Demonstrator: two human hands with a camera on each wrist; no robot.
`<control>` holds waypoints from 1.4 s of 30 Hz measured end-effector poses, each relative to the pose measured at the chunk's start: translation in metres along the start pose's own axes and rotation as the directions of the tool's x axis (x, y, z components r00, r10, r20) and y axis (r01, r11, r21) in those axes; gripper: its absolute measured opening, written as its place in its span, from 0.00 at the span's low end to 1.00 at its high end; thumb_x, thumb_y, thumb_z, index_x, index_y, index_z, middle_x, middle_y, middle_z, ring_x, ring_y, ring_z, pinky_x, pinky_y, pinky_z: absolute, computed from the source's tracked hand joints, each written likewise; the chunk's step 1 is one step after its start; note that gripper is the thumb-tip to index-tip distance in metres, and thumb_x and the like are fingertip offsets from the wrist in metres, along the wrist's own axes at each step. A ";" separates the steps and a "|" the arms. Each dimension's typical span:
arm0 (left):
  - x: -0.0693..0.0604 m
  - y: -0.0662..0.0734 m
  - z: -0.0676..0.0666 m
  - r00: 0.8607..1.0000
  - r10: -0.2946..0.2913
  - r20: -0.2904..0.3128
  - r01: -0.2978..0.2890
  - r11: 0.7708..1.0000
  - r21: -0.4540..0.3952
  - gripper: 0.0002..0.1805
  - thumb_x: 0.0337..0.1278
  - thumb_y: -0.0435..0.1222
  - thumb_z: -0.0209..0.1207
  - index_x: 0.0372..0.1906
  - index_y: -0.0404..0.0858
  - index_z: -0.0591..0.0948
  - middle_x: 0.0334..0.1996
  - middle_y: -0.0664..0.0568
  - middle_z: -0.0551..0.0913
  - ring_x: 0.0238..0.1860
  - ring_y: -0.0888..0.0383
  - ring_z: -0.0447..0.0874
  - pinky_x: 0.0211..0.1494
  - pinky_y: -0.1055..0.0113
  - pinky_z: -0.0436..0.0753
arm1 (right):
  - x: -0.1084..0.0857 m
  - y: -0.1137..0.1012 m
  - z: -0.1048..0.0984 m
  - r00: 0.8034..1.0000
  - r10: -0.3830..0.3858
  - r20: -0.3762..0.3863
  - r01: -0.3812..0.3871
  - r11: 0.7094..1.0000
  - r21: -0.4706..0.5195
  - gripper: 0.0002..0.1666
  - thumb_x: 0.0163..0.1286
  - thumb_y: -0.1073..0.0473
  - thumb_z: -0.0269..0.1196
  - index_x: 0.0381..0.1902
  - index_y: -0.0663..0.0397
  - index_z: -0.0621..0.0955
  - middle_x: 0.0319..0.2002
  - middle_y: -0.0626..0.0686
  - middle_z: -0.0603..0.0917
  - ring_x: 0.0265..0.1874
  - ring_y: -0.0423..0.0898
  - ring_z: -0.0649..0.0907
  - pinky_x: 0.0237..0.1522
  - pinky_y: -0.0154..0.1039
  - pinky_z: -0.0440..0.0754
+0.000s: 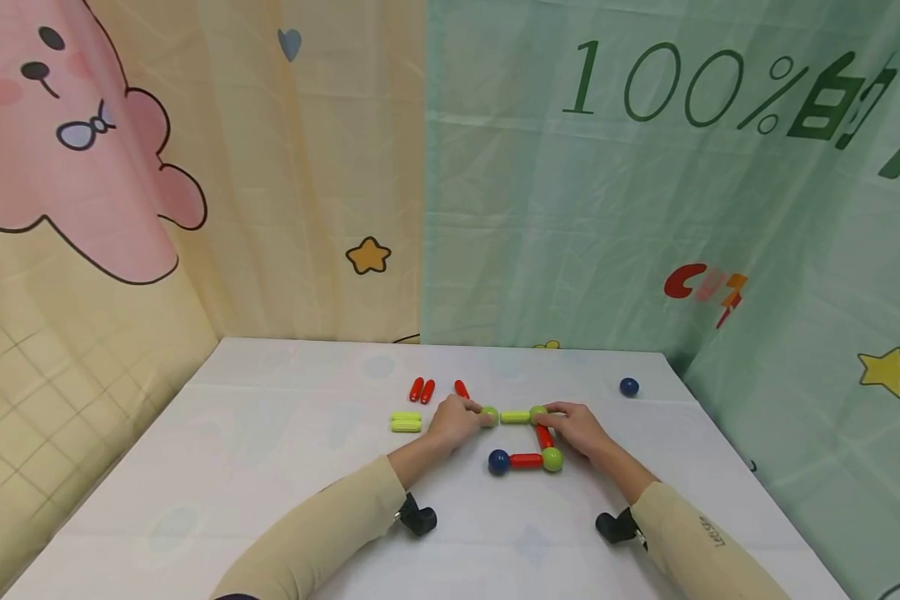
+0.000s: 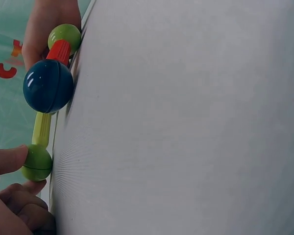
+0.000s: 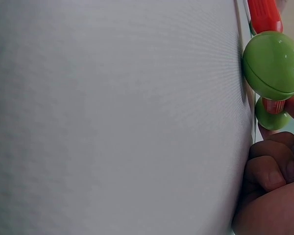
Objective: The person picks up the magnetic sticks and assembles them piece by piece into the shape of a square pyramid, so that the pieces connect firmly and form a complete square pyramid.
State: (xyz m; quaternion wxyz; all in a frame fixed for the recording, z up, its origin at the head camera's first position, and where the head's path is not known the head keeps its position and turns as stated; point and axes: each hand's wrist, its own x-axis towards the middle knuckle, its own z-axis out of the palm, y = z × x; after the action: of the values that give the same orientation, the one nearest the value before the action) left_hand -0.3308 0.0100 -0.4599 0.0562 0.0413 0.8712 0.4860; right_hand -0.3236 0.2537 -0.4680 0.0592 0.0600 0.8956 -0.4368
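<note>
My left hand [image 1: 454, 422] pinches a green ball [image 2: 37, 164] between thumb and fingertip. Right beside that ball lies the end of a yellow-green rod [image 1: 515, 417]; whether they touch I cannot tell. The rod's other end meets a second green ball [image 1: 539, 412], which my right hand [image 1: 581, 428] pinches. From there a red rod [image 1: 544, 437] runs toward me to a third green ball [image 3: 273, 64]. Another red rod [image 1: 526, 461] joins this ball to a dark blue ball [image 2: 48, 86] at its left. The joined pieces lie on the white table.
Two loose red rods [image 1: 422, 391] lie behind and left of my left hand, with one more red rod [image 1: 461, 389] just beyond it. Yellow-green rods [image 1: 406, 422] lie farther left. A separate blue ball [image 1: 629, 387] sits near the table's back right corner. Printed curtains [image 1: 495, 208] hang behind.
</note>
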 end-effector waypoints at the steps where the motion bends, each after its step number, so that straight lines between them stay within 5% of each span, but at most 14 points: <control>1: 0.000 0.000 0.000 1.000 0.005 0.004 -0.005 1.000 0.005 0.20 0.53 0.45 0.73 0.46 0.37 0.89 0.47 0.48 0.85 0.46 0.54 0.79 0.49 0.59 0.79 | 0.000 0.000 0.000 1.000 -0.001 0.000 0.001 1.000 0.000 0.38 0.66 0.36 0.65 0.63 0.57 0.79 0.62 0.62 0.77 0.55 0.56 0.73 0.59 0.53 0.76; 11: -0.001 0.002 -0.001 0.999 0.030 0.021 -0.030 0.999 -0.013 0.20 0.53 0.46 0.71 0.46 0.37 0.89 0.48 0.48 0.86 0.47 0.54 0.79 0.51 0.58 0.78 | 0.001 0.002 0.002 1.000 0.010 -0.001 -0.010 1.000 0.006 0.37 0.66 0.36 0.65 0.63 0.56 0.79 0.64 0.62 0.76 0.57 0.56 0.73 0.62 0.55 0.75; 18: 0.002 0.004 -0.005 0.992 0.031 -0.123 -0.036 0.999 -0.035 0.18 0.60 0.43 0.67 0.49 0.36 0.85 0.45 0.47 0.85 0.45 0.52 0.80 0.49 0.58 0.82 | 0.001 0.003 0.001 1.000 0.003 -0.001 -0.003 1.000 0.013 0.39 0.65 0.35 0.65 0.63 0.57 0.79 0.62 0.62 0.76 0.55 0.56 0.73 0.60 0.54 0.75; 27: 0.012 0.005 -0.004 0.964 -0.079 -0.256 0.064 0.996 -0.066 0.23 0.63 0.40 0.66 0.59 0.34 0.78 0.49 0.41 0.83 0.44 0.49 0.81 0.51 0.57 0.84 | 0.000 0.002 0.000 1.000 -0.002 -0.007 0.002 1.000 0.012 0.37 0.66 0.36 0.65 0.62 0.57 0.80 0.62 0.61 0.77 0.55 0.55 0.73 0.59 0.52 0.76; 34: 0.018 0.004 -0.003 0.952 -0.120 -0.282 0.110 0.993 -0.049 0.27 0.64 0.41 0.65 0.63 0.32 0.75 0.56 0.39 0.83 0.55 0.44 0.82 0.60 0.51 0.81 | 0.002 0.002 0.000 1.000 -0.014 -0.007 0.014 1.000 0.004 0.37 0.65 0.36 0.66 0.61 0.56 0.81 0.59 0.60 0.78 0.52 0.54 0.73 0.53 0.47 0.75; 42: 0.023 0.004 -0.001 0.947 -0.136 -0.291 0.149 0.988 0.024 0.25 0.63 0.42 0.65 0.60 0.31 0.78 0.54 0.41 0.84 0.51 0.46 0.82 0.58 0.52 0.81 | 0.002 0.002 0.000 1.000 -0.011 -0.011 0.011 1.000 0.000 0.37 0.65 0.36 0.66 0.61 0.56 0.81 0.57 0.59 0.78 0.52 0.54 0.73 0.52 0.46 0.75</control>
State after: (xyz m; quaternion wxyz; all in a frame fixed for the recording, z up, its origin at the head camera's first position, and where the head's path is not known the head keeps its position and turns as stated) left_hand -0.3539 0.0143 -0.4576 -0.0374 -0.0919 0.8816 0.4615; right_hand -0.3256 0.2547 -0.4702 0.0518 0.0577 0.8962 -0.4369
